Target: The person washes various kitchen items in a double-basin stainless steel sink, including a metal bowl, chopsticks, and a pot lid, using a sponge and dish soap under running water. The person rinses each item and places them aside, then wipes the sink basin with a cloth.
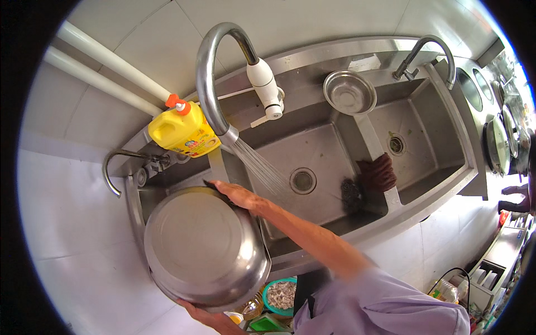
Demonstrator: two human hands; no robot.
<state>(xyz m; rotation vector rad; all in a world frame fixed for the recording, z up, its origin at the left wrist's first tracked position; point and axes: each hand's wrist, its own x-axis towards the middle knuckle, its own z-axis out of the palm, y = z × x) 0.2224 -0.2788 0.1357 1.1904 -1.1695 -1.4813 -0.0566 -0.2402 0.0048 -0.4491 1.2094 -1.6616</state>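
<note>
A large stainless steel basin point(197, 238) is tilted over the left end of the sink, its outer bottom towards me. My right hand point(236, 194) grips its upper edge, close to the faucet, with the arm crossing the middle bowl. At the lower edge is my left hand point(205, 318), partly hidden by the basin and cut off by the picture's rim. Water point(259, 165) runs from the curved faucet point(205, 75) into the middle sink bowl point(310, 146), missing the basin. The basin's inside is hidden.
A yellow pump jug point(184, 130) stands behind the basin. A steel bowl point(350, 92) and a brown cloth point(379, 171) rest on the right divider. Dark scouring mesh point(351, 194) lies in the middle bowl. Below are a teal basket of food pieces point(281, 295) and bottles point(253, 307).
</note>
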